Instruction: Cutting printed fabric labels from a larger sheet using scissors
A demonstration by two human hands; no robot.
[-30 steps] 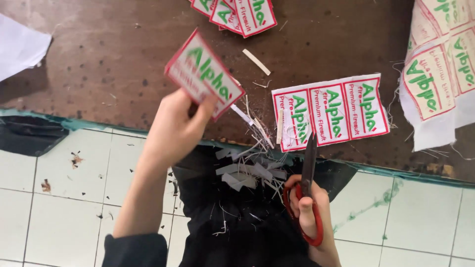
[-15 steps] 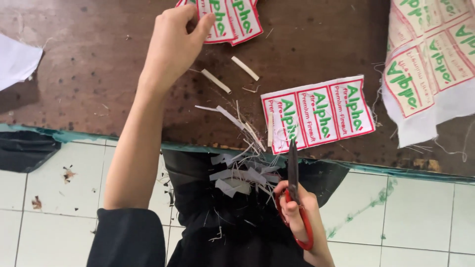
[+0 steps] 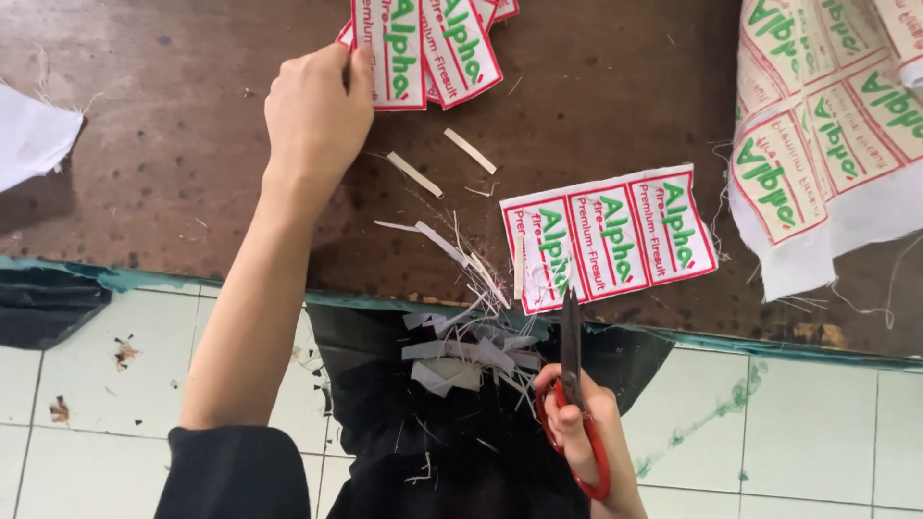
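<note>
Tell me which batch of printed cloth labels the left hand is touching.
The pile of cut labels at the table's far edge, under the left hand. The three-label strip and uncut sheet lie untouched.

even, soft daylight; sharp focus, faint shadows.

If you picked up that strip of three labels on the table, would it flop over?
Probably floppy: the strip of three labels looks like thin cloth with frayed threads. Likely very light, like the scraps nearby. It lies flat, so it shouldn't roll.
</note>
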